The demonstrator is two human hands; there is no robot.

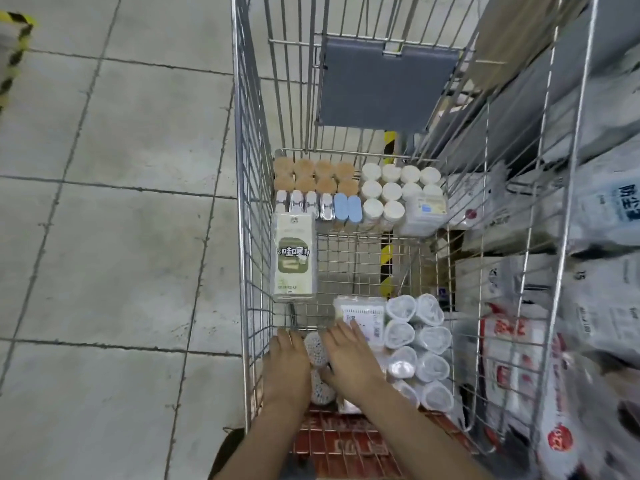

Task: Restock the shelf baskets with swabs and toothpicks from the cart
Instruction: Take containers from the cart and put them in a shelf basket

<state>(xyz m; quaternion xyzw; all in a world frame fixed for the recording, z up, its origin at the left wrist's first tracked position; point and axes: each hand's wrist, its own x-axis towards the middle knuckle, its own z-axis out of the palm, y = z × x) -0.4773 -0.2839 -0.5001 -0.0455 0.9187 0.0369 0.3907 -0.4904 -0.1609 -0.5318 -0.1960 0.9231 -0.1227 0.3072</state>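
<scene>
A wire cart (242, 188) stands on a tiled floor beside stocked shelving at right, as a person reaches into its near end with both hands. Largest of the load is a flat green-and-white box (294, 258) lying along the left wall, rigid enough to lift by its long edges. At the near right sits a film-wrapped bundle of clear round tubs (417, 344), probably light but slick, best carried from underneath with the wrap rather than by one tub. A flat clear pack with a printed label (362, 318) lies just left of it. At the far end stand rows of tan-capped jars (313, 176) and white-capped jars (391, 190), small, stiff and easily toppled, so gripped around the body. Between the hands lie two small round containers (316, 348) showing packed stick ends, likely swabs or toothpicks, though blur leaves that uncertain. The left hand (287, 367) and right hand (349, 358) flank them, fingers extended and fairly close together, closed on nothing visible.
</scene>
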